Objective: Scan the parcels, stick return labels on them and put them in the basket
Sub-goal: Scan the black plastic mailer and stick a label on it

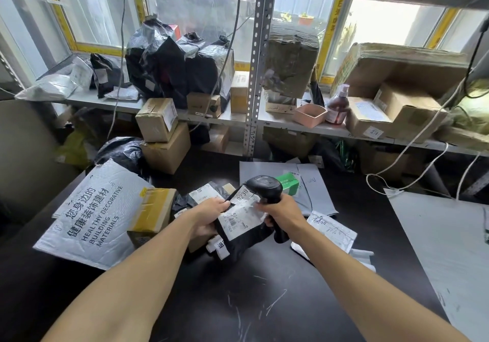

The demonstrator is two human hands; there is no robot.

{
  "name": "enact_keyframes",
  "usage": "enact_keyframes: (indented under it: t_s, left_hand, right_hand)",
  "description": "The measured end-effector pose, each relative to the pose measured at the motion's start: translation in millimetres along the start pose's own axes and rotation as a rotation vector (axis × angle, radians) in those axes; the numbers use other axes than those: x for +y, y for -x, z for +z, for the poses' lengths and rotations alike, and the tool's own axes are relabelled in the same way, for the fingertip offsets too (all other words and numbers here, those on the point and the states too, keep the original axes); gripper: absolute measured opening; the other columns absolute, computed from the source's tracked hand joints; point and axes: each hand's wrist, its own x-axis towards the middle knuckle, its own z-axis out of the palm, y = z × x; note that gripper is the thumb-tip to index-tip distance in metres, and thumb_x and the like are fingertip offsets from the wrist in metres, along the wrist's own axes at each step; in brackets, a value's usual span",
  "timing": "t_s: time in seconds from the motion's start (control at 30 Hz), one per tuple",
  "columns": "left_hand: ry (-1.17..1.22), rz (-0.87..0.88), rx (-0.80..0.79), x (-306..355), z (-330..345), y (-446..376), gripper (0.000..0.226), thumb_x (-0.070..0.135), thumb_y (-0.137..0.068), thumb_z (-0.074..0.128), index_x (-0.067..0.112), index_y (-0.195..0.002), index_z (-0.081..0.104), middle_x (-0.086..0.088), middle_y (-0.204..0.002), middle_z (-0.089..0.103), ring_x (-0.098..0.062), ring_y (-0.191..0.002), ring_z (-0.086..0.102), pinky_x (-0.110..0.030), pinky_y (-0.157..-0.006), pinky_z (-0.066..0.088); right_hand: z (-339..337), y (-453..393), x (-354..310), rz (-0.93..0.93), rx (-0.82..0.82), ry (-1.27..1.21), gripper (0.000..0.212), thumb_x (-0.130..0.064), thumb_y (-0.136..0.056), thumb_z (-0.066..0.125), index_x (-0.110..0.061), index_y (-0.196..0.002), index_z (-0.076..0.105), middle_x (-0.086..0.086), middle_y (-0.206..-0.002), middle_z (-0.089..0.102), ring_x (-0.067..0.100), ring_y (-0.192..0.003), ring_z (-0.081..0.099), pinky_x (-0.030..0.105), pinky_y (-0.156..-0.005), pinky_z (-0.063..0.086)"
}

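Left hand (209, 216) clamped on a soft black plastic parcel (239, 231), fingers curled round its upper left edge, lifting it just above the dark, scuffed table (238, 302). Crinkled white shipping label (242, 216) across the glossy bag, barcode facing up, a second white tag at the lower left corner. Right hand (284, 214) wrapped tight round the grip of a matte black scanner (266, 186), rounded head just above the label's top edge. Behind the scanner, a small green box (288, 182) on flat grey mailer bags (307, 182). Left of the parcel, a cardboard box with yellow tape (152, 214), touching a big white bubble mailer (90, 217) with pebbled skin and black print. Right of the wrist, a crumpled white pouch (332, 230) with scribbled writing. At the back, a grey metal shelf (304, 127) crowded with brown boxes, shiny black bags, a pink plastic tray (309, 115) and a dark spray bottle (337, 106).
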Motion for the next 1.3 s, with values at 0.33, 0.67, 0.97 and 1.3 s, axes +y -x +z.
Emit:
enact_keyframes:
  t_s: [0.33, 0.67, 0.97, 1.3]
  left_hand:
    - [0.412, -0.124, -0.247, -11.1, -8.3, -10.6, 0.086, 0.074, -0.09, 0.046, 0.001, -0.133, 0.056, -0.023, -0.133, 0.061, -0.042, -0.117, 0.061, -0.057, -0.105, 0.043]
    - [0.264, -0.074, -0.34, -61.0, 22.7, -10.6, 0.047, 0.02, -0.056, 0.084, 0.028, -0.098, 0.067, 0.008, -0.119, 0.059, -0.018, -0.111, 0.045, -0.05, -0.113, 0.024]
    - [0.573, 0.131, -0.129, -39.3, 20.3, -25.4, 0.022, 0.019, -0.09, 0.061, 0.017, -0.112, 0.062, -0.006, -0.116, 0.069, -0.027, -0.115, 0.062, -0.036, -0.085, 0.052]
    - [0.304, 0.35, 0.261, 23.2, -13.6, -21.4, 0.017, 0.0, -0.088, 0.069, 0.014, -0.093, 0.061, -0.009, -0.088, 0.069, -0.018, -0.068, 0.068, -0.032, -0.059, 0.057]
  right_hand:
    - [10.1, -14.9, -10.5, 0.094, 0.07, -0.175, 0.022, 0.019, -0.075, 0.058, -0.002, -0.076, 0.053, 0.008, -0.057, 0.047, 0.016, -0.043, 0.045, 0.027, -0.047, 0.041]
    - [8.6, -28.7, -28.4, 0.162, 0.169, -0.45, 0.019, 0.011, -0.081, 0.062, -0.003, -0.069, 0.059, 0.007, -0.053, 0.049, 0.014, -0.044, 0.046, 0.024, -0.047, 0.047]
    - [0.3, -32.0, -38.2, 0.107, 0.179, -0.511, 0.015, 0.01, -0.082, 0.064, -0.003, -0.075, 0.059, 0.009, -0.06, 0.053, 0.013, -0.045, 0.048, 0.024, -0.045, 0.046]
    - [-14.4, -24.3, -31.3, -0.037, 0.03, -0.097, 0.011, 0.002, -0.085, 0.068, -0.004, -0.079, 0.06, 0.006, -0.061, 0.053, 0.015, -0.046, 0.046, 0.024, -0.046, 0.042]
